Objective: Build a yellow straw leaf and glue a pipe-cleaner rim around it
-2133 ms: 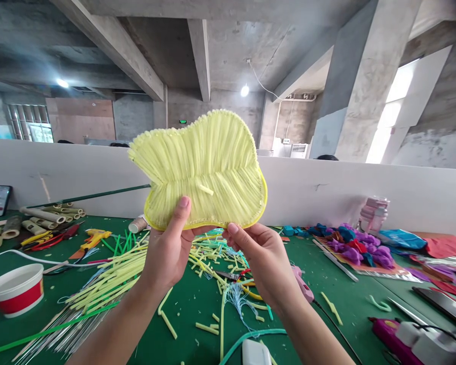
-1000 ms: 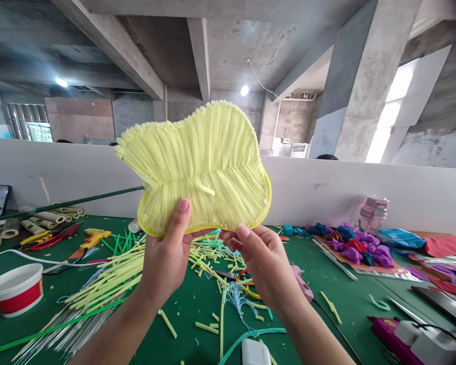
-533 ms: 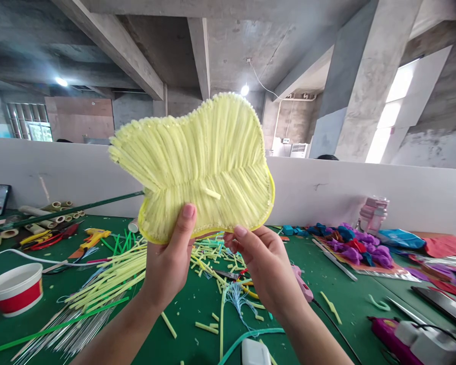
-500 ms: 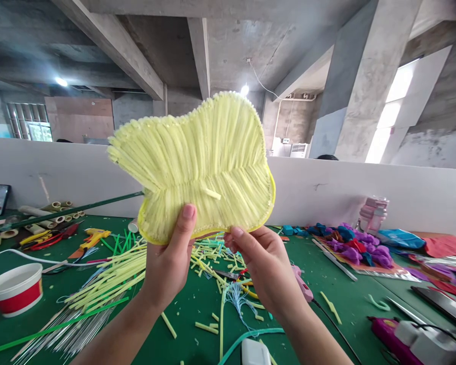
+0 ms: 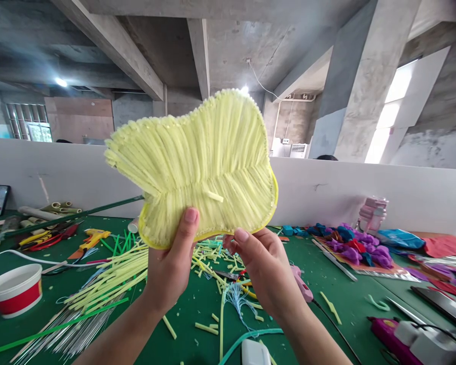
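Observation:
Upright before me is a broad, pale yellow pipe-cleaner leaf (image 5: 197, 162) with a wavy rim, a bright yellow edging and a seam along its middle. A loose short yellow piece (image 5: 214, 196) sticks to its face. From its left side a long dark green stalk (image 5: 95, 207) runs down to the left. My left hand (image 5: 173, 263) grips the lower left part, thumb in front and fingers hidden behind. My right hand (image 5: 264, 263) is closed at the bottom edge, with thumb and fingertips pinched against the rim.
Yellow pipe cleaners (image 5: 114, 276) and cut bits cover the green table (image 5: 190, 329). A paper cup (image 5: 15, 291), a yellow glue gun (image 5: 93, 239) and pliers (image 5: 53, 238) lie left. Purple pieces (image 5: 368, 248), a pink glue gun (image 5: 302, 284) and a power strip (image 5: 393, 339) are right.
The leaf has shifted very slightly, its lower edge a little down and right, with both hands moving along. The grip of each hand looks the same.

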{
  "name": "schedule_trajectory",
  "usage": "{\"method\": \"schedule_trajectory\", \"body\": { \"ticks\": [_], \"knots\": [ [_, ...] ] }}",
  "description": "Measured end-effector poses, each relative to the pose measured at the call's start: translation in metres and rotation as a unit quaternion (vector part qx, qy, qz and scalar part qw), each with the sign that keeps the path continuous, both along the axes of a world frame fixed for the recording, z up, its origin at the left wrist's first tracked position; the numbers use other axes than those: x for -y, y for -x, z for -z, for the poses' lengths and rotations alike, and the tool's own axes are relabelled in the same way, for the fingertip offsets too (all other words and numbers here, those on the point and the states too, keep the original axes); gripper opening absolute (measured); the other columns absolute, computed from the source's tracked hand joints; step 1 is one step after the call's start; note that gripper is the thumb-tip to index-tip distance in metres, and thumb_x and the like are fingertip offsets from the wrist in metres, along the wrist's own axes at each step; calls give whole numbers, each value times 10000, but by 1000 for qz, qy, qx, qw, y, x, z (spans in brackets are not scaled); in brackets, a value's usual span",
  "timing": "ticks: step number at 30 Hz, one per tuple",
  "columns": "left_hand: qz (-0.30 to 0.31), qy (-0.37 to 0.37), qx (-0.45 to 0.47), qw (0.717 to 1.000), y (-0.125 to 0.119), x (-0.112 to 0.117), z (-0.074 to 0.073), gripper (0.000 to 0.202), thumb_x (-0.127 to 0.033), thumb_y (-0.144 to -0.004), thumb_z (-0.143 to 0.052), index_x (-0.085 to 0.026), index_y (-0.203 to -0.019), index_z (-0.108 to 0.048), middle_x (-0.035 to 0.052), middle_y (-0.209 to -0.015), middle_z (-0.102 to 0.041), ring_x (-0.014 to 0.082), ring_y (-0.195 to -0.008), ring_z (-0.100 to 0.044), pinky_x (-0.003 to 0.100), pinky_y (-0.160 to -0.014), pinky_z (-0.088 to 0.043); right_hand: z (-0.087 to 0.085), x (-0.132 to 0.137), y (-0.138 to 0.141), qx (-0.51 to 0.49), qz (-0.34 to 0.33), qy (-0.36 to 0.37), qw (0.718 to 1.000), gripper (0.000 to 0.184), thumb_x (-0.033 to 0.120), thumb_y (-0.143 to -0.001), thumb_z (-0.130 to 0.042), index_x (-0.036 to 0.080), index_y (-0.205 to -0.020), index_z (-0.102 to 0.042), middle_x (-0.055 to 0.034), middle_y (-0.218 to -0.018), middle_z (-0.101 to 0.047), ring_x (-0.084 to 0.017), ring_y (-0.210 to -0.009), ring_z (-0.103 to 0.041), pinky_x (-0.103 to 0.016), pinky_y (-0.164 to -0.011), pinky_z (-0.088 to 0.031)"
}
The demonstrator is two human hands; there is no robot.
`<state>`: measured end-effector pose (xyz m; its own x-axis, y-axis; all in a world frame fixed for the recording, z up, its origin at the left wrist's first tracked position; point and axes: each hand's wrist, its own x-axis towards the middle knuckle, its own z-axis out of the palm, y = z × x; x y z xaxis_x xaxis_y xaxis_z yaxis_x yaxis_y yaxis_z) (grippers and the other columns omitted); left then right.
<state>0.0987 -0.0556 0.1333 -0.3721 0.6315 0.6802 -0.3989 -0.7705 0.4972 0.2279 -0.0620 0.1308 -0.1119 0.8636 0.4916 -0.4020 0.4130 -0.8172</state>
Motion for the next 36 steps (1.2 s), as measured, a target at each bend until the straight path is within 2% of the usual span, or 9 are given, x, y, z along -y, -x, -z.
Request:
{"method": "schedule_trajectory", "body": {
  "ticks": [2,6,12,16,18,23,30,33,36],
  "knots": [
    [-9,0,-8,1000,0,1,2,476,-331,-866,-709,-349,-1324,-583,4,-1233,-695,228,-1195,-612,325,-1001,-534,0,1,1,0,11,0,1000,183,390,-726,-803,230,-755,-719,2,-726,-661,-129,-707,-578,-273,-747,-489],
    [-21,5,-21,1000,-1,4,2,469,-356,-866,-700,-335,-1321,-587,13,-1253,-683,245,-1228,-586,344,-1008,-528,0,1,1,9,26,-7,1000,175,348,-724,-808,255,-860,-750,-16,-858,-718,-146,-773,-611,-284,-786,-490],
    [-35,4,-13,999,-2,7,1,487,-348,-860,-710,-331,-1329,-581,11,-1266,-677,243,-1239,-577,345,-1044,-496,0,0,0,3,17,-18,1000,123,329,-743,-799,259,-837,-761,2,-842,-718,-120,-760,-613,-262,-792,-497],
    [-14,3,-9,1000,-3,9,-2,493,-351,-862,-708,-346,-1336,-574,5,-1269,-676,240,-1227,-589,341,-1029,-509,0,-1,-1,-8,12,-28,1000,89,341,-766,-785,260,-793,-760,16,-746,-697,-108,-707,-610,-263,-792,-508],
    [-4,5,-5,1000,-4,10,-4,493,-358,-869,-700,-343,-1344,-566,11,-1255,-685,241,-1192,-615,343,-998,-534,0,0,-1,-15,-5,-35,999,102,360,-771,-778,266,-808,-766,11,-755,-708,-118,-717,-625,-278,-807,-514],
    [-16,6,18,1000,-4,9,-7,479,-371,-874,-691,-343,-1337,-571,13,-1234,-697,232,-1138,-649,326,-950,-562,1,1,-2,-9,-33,-38,999,222,402,-757,-771,257,-924,-776,-37,-924,-755,-181,-852,-675,-335,-863,-520],
    [3,30,-3,1000,-7,4,4,443,-351,-882,-686,-328,-1314,-592,12,-1236,-695,224,-1233,-588,293,-972,-547,4,-3,0,2,3,-27,1000,203,354,-756,-784,254,-932,-775,-41,-947,-758,-186,-866,-679,-349,-878,-526],
    [4,35,-18,999,-8,2,9,439,-361,-888,-676,-314,-1317,-593,23,-1229,-698,239,-1247,-578,314,-978,-551,4,-4,-1,3,17,-26,1000,206,340,-769,-776,243,-950,-767,-47,-962,-753,-191,-885,-678,-350,-874,-534],
    [-2,37,-25,999,-8,2,10,444,-373,-889,-671,-308,-1321,-590,29,-1234,-695,247,-1254,-573,320,-982,-551,4,-3,-2,2,13,-30,999,138,340,-773,-772,236,-863,-766,-37,-920,-750,-180,-864,-673,-337,-870,-532]
  ]
}}
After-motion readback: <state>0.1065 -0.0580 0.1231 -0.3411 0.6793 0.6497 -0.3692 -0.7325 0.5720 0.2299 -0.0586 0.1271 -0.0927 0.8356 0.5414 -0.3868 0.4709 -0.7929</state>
